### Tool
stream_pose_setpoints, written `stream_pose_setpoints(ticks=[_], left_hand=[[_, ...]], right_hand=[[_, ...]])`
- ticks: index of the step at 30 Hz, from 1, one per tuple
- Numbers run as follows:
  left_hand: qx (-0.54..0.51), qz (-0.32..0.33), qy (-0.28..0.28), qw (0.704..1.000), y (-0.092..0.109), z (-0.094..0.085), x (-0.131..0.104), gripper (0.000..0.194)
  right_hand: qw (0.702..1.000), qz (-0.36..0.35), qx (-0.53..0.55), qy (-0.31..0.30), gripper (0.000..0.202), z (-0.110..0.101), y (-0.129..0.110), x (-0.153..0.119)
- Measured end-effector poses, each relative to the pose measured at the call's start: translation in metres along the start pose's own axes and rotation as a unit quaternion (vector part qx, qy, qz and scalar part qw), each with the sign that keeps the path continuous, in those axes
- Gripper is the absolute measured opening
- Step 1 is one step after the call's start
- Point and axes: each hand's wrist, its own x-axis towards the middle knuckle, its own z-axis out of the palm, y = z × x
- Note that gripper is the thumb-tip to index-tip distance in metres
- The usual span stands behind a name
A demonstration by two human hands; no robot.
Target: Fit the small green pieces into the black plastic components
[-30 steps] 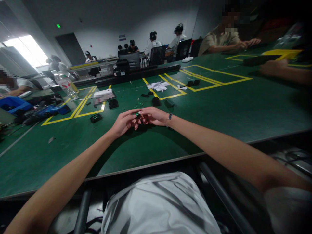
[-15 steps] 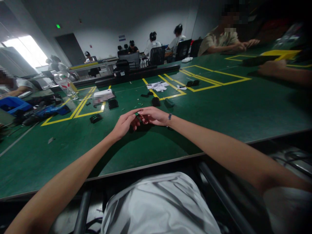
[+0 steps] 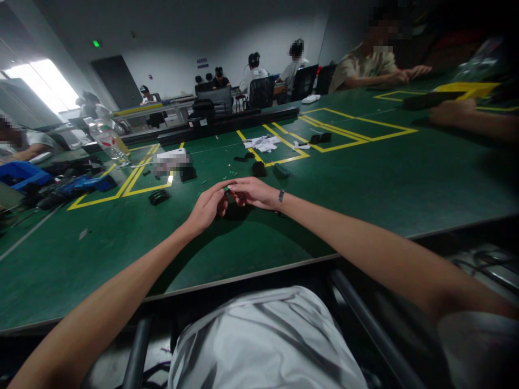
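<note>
My left hand and my right hand meet above the green table, fingertips together. Between them they pinch a small green piece, mostly covered by the fingers; it looks like a little circuit board. Just beyond the hands lie tiny green pieces. A black block and a dark green piece sit past my right hand. To the left of my left hand is a black holder with green pieces in it.
Farther left stand a ridged black block, a clear plastic bottle and a blue tray. White scraps lie inside yellow tape lines. A co-worker's hand rests at the right; another person sits across the table.
The green piece between my fingers has turned or slipped slightly and shows less than before. Both hands stay in nearly the same place.
</note>
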Motion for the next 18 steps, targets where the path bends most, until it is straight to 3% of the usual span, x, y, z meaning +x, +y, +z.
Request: stream_pose_setpoints(ticks=[12,18], left_hand=[[-0.039,0.0,0.047,0.998,-0.003,0.005,0.001,0.04],[-0.015,0.012,0.052,0.998,-0.005,0.006,0.001,0.041]], right_hand=[[0.998,-0.042,-0.028,0.023,0.017,0.011,0.003,-0.002],[0.992,-0.073,-0.093,0.032,0.014,0.009,0.007,0.002]])
